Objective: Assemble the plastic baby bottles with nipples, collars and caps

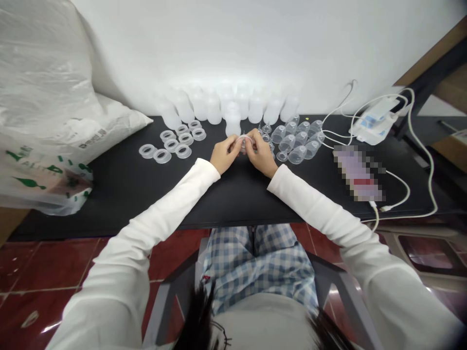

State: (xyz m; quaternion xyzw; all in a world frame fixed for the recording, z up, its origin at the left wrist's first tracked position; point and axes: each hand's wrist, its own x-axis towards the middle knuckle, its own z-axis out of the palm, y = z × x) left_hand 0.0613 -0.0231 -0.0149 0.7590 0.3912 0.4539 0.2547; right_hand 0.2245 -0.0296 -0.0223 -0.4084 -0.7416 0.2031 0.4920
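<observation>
Both my hands meet over the middle of the black table, pinching one whitish bottle collar ring [245, 137] between them. My left hand [225, 152] grips its left side and my right hand [261, 152] its right side. A small clear piece, apparently a nipple, shows within the ring, partly hidden by the fingers. Just beyond stands a frosted white bottle [232, 119], with a row of similar bottles [213, 107] behind it. Loose collar rings [162, 156] lie to the left. Clear nipples [266, 128] and clear dome caps [297, 154] are grouped right of my right hand.
Large plastic bags [47, 97] fill the table's left end. At the right lie a blurred-out phone [357, 172], white cables [432, 170] and a white power strip [375, 121]. A white wall [255, 39] rises behind the bottles.
</observation>
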